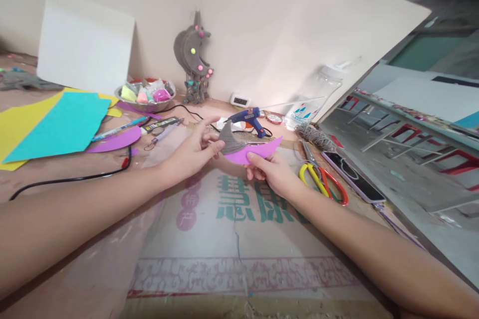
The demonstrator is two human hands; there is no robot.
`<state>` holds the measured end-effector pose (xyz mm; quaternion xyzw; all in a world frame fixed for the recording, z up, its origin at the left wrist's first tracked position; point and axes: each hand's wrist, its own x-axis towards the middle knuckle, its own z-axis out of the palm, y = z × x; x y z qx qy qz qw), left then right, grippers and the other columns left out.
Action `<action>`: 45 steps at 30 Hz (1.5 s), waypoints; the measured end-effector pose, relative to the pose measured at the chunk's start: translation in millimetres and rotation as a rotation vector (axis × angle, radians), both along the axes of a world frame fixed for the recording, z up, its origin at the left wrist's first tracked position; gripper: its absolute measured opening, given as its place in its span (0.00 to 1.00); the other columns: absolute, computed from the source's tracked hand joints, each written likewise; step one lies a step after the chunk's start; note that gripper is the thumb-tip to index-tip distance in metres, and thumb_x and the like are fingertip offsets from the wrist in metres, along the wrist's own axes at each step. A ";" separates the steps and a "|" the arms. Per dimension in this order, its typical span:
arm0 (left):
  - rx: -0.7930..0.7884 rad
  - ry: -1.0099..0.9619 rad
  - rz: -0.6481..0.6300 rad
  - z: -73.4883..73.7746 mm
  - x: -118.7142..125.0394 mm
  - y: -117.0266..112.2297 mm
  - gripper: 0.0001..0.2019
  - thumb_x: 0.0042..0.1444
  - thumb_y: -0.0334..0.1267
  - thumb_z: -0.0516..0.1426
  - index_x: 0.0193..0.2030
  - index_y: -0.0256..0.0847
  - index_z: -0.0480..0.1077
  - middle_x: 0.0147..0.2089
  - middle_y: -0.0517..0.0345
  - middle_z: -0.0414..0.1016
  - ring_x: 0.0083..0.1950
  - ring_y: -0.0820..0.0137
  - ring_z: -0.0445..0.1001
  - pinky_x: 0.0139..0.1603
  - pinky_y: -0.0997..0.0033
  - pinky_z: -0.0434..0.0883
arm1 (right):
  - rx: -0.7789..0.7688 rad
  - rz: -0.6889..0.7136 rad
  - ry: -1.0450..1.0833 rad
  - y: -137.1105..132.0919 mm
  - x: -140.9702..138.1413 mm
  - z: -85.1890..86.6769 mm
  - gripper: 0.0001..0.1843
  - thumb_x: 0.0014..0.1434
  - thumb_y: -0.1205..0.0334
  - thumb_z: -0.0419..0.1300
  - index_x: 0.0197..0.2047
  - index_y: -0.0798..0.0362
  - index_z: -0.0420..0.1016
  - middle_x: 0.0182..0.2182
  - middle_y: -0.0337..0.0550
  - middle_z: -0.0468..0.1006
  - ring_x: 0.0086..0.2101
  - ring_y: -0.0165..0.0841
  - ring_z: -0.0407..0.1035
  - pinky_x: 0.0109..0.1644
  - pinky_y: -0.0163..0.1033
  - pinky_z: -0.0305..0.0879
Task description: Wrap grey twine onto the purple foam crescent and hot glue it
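Both hands meet over a flattened cardboard sheet (239, 229) with green print. My left hand (194, 152) pinches a small grey felt piece (229, 140) between thumb and fingers. My right hand (270, 172) grips a purple crescent-shaped felt piece (258, 152) from below. The grey piece lies on the left end of the purple crescent, touching it. A blue glue gun (249, 118) rests just behind the hands.
Scissors (322, 179) with red and yellow handles and a phone (354, 175) lie to the right. Teal felt sheet (62, 127), yellow sheet (15, 129), a purple crescent (116, 140), pens, a bowl of clay bags (145, 95), a grey moon ornament (194, 55), a plastic bottle (312, 102), twine and a black cable (75, 177) surround the spot.
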<state>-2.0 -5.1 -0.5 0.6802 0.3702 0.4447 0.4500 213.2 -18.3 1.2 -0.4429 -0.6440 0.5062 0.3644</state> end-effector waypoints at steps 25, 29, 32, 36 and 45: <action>-0.043 0.175 -0.094 4.2 -1.4 7.5 0.17 0.55 0.48 0.55 0.43 0.36 0.71 0.38 0.55 0.76 0.40 0.65 0.73 0.39 0.69 0.68 | 0.115 -0.005 -0.160 -2.7 -1.2 3.3 0.24 0.58 0.44 0.55 0.21 0.55 0.69 0.17 0.38 0.68 0.18 0.24 0.55 0.23 0.33 0.52; -0.009 0.282 -0.069 9.2 -1.1 3.5 0.14 0.53 0.47 0.56 0.36 0.36 0.74 0.34 0.56 0.76 0.35 0.66 0.72 0.34 0.69 0.67 | 0.138 0.028 -0.230 -3.1 -1.3 3.7 0.25 0.59 0.44 0.54 0.21 0.55 0.69 0.16 0.36 0.66 0.18 0.24 0.56 0.23 0.32 0.52; -0.009 0.320 -0.055 10.3 -0.7 1.4 0.15 0.53 0.45 0.56 0.38 0.36 0.74 0.34 0.56 0.76 0.34 0.67 0.71 0.33 0.70 0.66 | 0.145 0.030 -0.247 -3.4 -1.2 3.8 0.25 0.59 0.44 0.54 0.21 0.55 0.70 0.16 0.37 0.66 0.19 0.24 0.57 0.23 0.32 0.54; -0.001 0.341 -0.052 9.7 -1.2 1.5 0.15 0.54 0.46 0.55 0.38 0.36 0.74 0.34 0.56 0.75 0.34 0.68 0.71 0.33 0.70 0.65 | 0.157 0.034 -0.261 -3.5 -1.0 4.4 0.25 0.59 0.44 0.53 0.21 0.55 0.70 0.16 0.36 0.66 0.18 0.24 0.56 0.24 0.33 0.54; -0.008 0.237 -0.085 9.6 -2.1 1.5 0.16 0.54 0.48 0.55 0.37 0.37 0.75 0.35 0.55 0.77 0.38 0.64 0.72 0.36 0.69 0.68 | 0.160 0.035 -0.273 -5.3 -3.7 6.1 0.25 0.59 0.45 0.53 0.20 0.55 0.69 0.16 0.37 0.66 0.19 0.25 0.57 0.24 0.33 0.55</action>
